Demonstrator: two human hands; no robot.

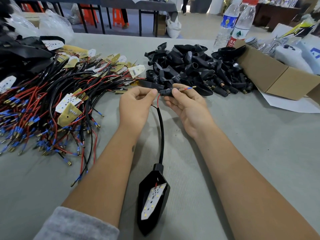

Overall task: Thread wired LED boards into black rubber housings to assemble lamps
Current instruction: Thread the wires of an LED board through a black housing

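Left hand (136,104) pinches red wire (158,99); right hand (186,105) grips small black sleeve (166,92); lamp housing (153,196) at worktop (259,144) near edge.

Head camera looks forward and down, close over the table (242,153).

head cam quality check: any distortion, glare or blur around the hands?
Head view: strong wide-angle bowing toward the edges, forearms stretched; light is soft and even, shadows faint; left hand, right hand and the black sleeve between them are sharp; slight sheen on the black lamp housing; the water bottles are softer.
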